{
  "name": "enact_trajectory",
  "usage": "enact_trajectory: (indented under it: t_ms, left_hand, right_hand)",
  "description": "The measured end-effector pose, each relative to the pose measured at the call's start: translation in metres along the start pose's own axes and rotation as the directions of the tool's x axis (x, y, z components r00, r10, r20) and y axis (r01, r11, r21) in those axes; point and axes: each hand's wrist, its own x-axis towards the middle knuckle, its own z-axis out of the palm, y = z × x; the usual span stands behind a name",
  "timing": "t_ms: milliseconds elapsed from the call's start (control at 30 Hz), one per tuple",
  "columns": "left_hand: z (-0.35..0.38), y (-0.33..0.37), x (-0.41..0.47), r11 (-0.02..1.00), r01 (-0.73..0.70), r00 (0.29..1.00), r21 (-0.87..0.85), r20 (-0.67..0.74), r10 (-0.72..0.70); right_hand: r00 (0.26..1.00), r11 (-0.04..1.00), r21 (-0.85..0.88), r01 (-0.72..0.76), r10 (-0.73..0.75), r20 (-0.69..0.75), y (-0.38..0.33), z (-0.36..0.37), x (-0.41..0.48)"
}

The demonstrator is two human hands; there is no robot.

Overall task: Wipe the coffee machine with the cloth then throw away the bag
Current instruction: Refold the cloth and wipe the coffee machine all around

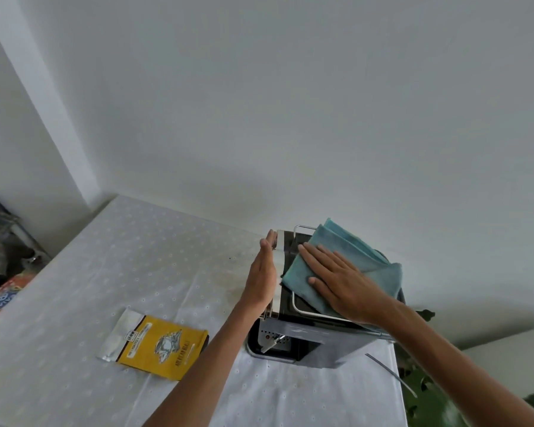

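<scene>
You're pressing your right hand (339,282) flat, fingers spread, on the teal cloth (352,257), pinning it to the top of the coffee machine (318,340) at the right end of the table (136,257), while your left hand (264,272) is lying open, palm in, bracing the machine's left side and gripping nothing. Watch that cloth: its folds are draping over the thin wire rail (302,229) on top, and a hard swipe is likely snagging there or dragging the rail loose. The machine is sitting close to the table's right edge, with green leaves (426,392) just beyond, so pushing rightward without that bracing hand is risking a slide toward the drop. The yellow bag (161,346) is lying flat on the table, near and left of the machine, well apart from both hands, untouched; its silvery top end is looking torn open, and I can't tell whether anything is inside. No bin is showing anywhere.
</scene>
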Motion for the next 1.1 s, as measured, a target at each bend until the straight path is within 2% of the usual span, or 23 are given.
enact_trajectory:
  t_ms: [133,267,400,500,600,700,767,800,833,867,900,933,967,1000,1067,1100]
  left_hand:
    - [-0.003,0.0,0.002,0.998,0.017,0.999,0.067,0.028,-0.019]
    - [-0.007,-0.002,0.006,0.996,0.042,0.998,0.075,0.038,-0.045]
    - [-0.008,-0.003,0.009,0.997,0.069,0.997,0.046,0.039,-0.071]
    - [-0.007,0.0,0.012,0.994,0.074,0.996,0.076,0.048,-0.077]
    - [-0.007,0.004,0.016,0.991,0.054,0.995,0.124,0.079,-0.064]
    - [-0.007,0.011,0.031,0.969,-0.024,0.994,0.246,0.11,-0.003]
    - [-0.002,0.021,0.046,0.931,-0.12,0.987,0.344,0.143,0.074]
    - [0.002,0.027,0.056,0.896,-0.184,0.977,0.405,0.172,0.123]
    - [0.006,0.033,0.067,0.846,-0.252,0.963,0.471,0.207,0.172]
    - [0.01,0.037,0.077,0.783,-0.318,0.945,0.535,0.248,0.214]
    - [0.015,0.04,0.087,0.714,-0.369,0.927,0.595,0.291,0.236]
    - [0.021,0.041,0.094,0.64,-0.409,0.91,0.651,0.339,0.237]
    - [0.027,0.041,0.1,0.563,-0.446,0.892,0.696,0.397,0.216]
    - [0.033,0.041,0.105,0.494,-0.48,0.872,0.725,0.458,0.174]
    - [0.043,0.04,0.109,0.401,-0.519,0.841,0.755,0.534,0.083]
    - [0.047,0.041,0.11,0.37,-0.529,0.835,0.764,0.546,0.066]
  right_hand:
    - [0.995,0.995,0.026,-0.097,0.096,0.039,0.006,0.0,-0.015]
    - [0.969,0.968,0.03,-0.248,0.247,0.032,-0.026,0.005,0.013]
    - [0.968,0.968,0.029,-0.251,0.251,-0.022,-0.042,0.005,0.042]
    - [0.97,0.969,0.052,-0.241,0.241,-0.007,-0.021,0.003,0.016]
    - [0.939,0.938,0.036,-0.344,0.345,-0.019,-0.002,0.002,-0.014]
    - [0.93,0.916,0.176,-0.36,0.368,-0.015,-0.022,-0.007,-0.012]
    - [0.896,0.865,0.358,-0.353,0.422,-0.136,-0.047,-0.016,-0.016]
    - [0.827,0.817,0.441,-0.371,0.507,-0.244,-0.059,-0.02,-0.024]
    - [0.695,0.753,0.519,-0.406,0.622,-0.36,-0.071,-0.024,-0.037]
    - [0.509,0.666,0.595,-0.449,0.738,-0.442,-0.081,-0.024,-0.052]
    - [0.323,0.563,0.675,-0.477,0.826,-0.461,-0.092,-0.022,-0.067]
    - [0.202,0.46,0.742,-0.487,0.886,-0.417,-0.101,-0.017,-0.079]
    - [0.158,0.353,0.804,-0.478,0.935,-0.316,-0.111,-0.011,-0.086]
    - [0.17,0.23,0.862,-0.451,0.971,-0.17,-0.12,-0.003,-0.089]
    - [0.247,-0.024,0.939,-0.344,0.962,0.115,-0.136,0.004,-0.085]
    - [0.279,-0.108,0.95,-0.292,0.941,0.192,-0.141,0.004,-0.08]
